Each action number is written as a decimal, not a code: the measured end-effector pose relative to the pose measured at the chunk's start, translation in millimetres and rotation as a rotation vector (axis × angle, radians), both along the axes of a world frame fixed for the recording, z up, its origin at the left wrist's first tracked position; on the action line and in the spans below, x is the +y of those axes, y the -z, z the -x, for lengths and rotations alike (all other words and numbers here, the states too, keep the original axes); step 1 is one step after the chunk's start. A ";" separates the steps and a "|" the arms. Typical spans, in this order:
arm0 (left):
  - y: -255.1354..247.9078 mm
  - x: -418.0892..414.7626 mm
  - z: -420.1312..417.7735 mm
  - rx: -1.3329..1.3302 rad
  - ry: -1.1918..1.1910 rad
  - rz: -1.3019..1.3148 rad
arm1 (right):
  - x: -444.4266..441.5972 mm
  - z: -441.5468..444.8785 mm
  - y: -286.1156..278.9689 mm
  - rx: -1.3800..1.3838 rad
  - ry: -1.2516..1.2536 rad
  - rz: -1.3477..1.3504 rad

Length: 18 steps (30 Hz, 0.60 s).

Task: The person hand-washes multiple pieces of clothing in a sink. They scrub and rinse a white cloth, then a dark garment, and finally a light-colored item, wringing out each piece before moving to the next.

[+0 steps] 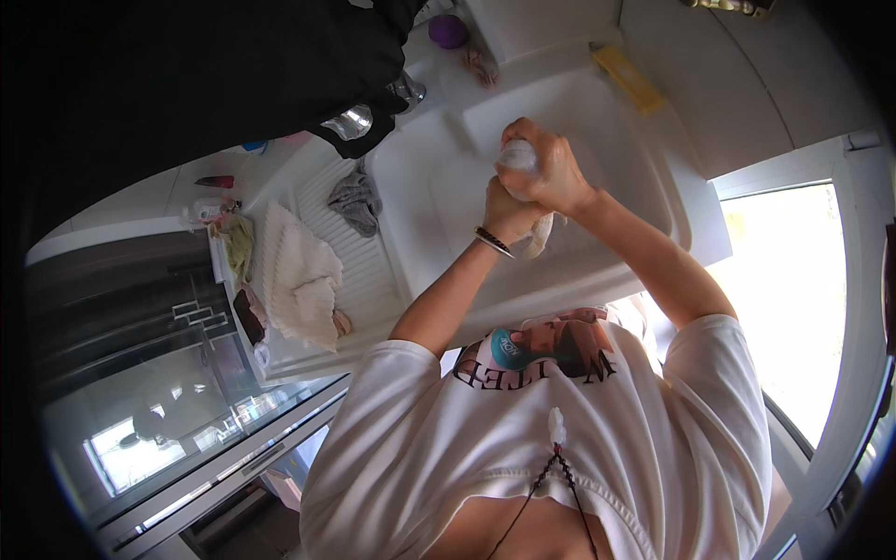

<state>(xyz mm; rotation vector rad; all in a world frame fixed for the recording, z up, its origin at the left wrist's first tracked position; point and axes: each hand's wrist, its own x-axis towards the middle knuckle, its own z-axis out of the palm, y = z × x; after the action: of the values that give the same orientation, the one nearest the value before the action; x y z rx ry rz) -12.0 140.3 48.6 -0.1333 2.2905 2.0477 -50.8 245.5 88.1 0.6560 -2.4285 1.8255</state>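
Over the white laundry sink, both of my hands are closed around a wet, bunched white cloth item. My right hand wraps its upper part. Just below and touching it, my left hand grips the lower part, with a dark bracelet and a metal bangle at the wrist. A pale end of the cloth hangs below my hands. Between my fingers the cloth looks bunched tight, and the rest of it is hidden.
Left of the basin, a ribbed drainboard holds a grey cloth and a cream ribbed cloth. A green cloth lies beyond. Black fabric partly covers metal taps. A yellow object and a purple object sit by the far rim.
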 end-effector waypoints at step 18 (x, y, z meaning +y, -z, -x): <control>-64.1 8.1 14.3 0.277 -0.100 -0.239 | -14.2 -29.9 44.7 -0.094 0.069 0.411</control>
<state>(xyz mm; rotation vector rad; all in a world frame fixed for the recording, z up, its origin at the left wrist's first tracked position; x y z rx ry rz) -26.3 148.4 112.7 0.0527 2.1953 2.5134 -20.9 231.3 43.3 0.4549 -1.9927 2.2713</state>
